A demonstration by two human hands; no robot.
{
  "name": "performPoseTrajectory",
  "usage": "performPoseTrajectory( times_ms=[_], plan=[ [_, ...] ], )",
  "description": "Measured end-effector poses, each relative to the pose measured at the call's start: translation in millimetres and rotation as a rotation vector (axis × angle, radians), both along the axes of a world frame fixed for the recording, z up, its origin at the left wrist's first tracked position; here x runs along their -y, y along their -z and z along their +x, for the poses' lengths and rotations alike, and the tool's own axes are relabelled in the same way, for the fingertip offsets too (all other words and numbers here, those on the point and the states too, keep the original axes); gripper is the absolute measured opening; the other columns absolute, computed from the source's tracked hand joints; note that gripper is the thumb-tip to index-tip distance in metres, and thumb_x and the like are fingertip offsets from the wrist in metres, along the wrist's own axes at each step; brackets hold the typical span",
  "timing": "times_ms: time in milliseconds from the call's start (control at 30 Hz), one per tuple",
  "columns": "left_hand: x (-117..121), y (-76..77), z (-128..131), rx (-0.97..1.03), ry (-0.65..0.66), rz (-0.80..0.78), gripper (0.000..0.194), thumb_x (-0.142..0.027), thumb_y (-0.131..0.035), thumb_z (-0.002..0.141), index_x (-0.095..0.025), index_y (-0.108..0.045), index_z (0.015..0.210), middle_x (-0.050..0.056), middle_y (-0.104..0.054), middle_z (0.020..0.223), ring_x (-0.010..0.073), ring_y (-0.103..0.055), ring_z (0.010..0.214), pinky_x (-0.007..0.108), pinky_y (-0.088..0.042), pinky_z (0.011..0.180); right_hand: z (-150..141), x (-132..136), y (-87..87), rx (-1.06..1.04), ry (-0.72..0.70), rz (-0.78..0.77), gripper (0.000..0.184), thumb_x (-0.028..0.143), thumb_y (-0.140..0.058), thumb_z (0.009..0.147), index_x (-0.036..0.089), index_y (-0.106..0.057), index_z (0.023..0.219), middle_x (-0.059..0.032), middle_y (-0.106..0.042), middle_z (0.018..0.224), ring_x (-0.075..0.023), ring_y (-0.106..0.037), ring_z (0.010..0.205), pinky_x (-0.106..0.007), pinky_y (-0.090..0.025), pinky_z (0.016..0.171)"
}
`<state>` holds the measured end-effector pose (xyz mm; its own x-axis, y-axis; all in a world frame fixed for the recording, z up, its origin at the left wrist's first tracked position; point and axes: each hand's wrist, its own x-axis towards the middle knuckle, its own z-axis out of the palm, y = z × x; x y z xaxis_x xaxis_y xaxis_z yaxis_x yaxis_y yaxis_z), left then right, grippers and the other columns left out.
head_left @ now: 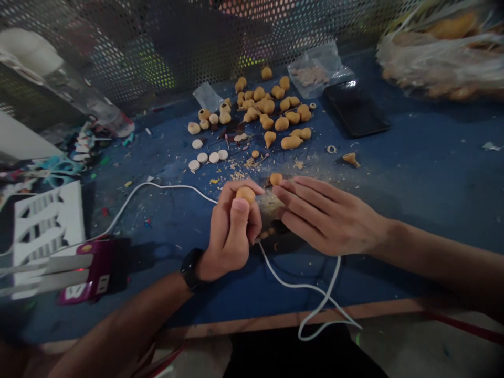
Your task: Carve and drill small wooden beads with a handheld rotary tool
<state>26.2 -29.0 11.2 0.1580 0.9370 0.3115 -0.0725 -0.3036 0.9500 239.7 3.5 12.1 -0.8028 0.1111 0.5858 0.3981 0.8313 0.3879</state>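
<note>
My left hand (pixel 232 231) is curled round a small tan gourd-shaped wooden piece (pixel 245 193), its thumb pressed against it. A black watch sits on that wrist. My right hand (pixel 325 215) lies beside it with fingers stretched out toward the left, the fingertips next to a second small tan piece (pixel 276 179) and a patch of sawdust (pixel 270 202). What the right fingertips touch is not plain. Both hands rest over a blue work surface (pixel 413 173).
Several tan gourd-shaped pieces (pixel 271 113) and pale round discs (pixel 208 156) lie further back. A black phone (pixel 356 110), plastic bags (pixel 317 68), a white cable (pixel 303 286), a maroon device (pixel 92 270) and a perforated metal screen (pixel 189 47) surround them.
</note>
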Motion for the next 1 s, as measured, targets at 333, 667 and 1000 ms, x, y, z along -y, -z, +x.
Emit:
performPoseTrajectory(
  times_ms=[333,667,1000],
  plan=[
    [-10.3,2.8,-1.3,0.125,-0.045,-0.144,0.038,-0.059,-0.045,0.109,-0.024,-0.058,0.108,-0.011,-0.042,0.046,0.0064,-0.030,0.030,0.015,-0.028,0.031,9.8,-10.4,-1.7,0.035,-0.013,-0.039,0.017,0.011,-0.055,0.105,0.009,-0.072,0.102,-0.0091,-0.077,0.086,-0.0210,-0.070,0.079,-0.035,-0.059,0.076],
    [-20.7,5.8,-1.9,0.151,-0.087,-0.225,0.043,-0.065,-0.052,0.104,-0.023,-0.059,0.106,-0.011,-0.047,0.046,0.0071,-0.038,0.030,0.014,-0.033,0.029,18.5,-13.5,7.2,0.052,0.036,-0.118,0.027,0.029,-0.047,0.113,0.012,-0.067,0.108,-0.0032,-0.070,0.077,-0.0163,-0.058,0.063,-0.032,-0.041,0.058],
    [-18.5,3.0,-1.5,0.120,-0.141,-0.245,0.045,-0.067,-0.053,0.103,-0.022,-0.058,0.106,-0.010,-0.049,0.047,0.0069,-0.039,0.030,0.013,-0.031,0.029,17.5,-9.8,8.4,0.046,0.068,-0.157,0.031,0.033,-0.045,0.114,0.015,-0.069,0.105,-0.0011,-0.073,0.075,-0.0146,-0.060,0.057,-0.030,-0.042,0.058]
  ],
)
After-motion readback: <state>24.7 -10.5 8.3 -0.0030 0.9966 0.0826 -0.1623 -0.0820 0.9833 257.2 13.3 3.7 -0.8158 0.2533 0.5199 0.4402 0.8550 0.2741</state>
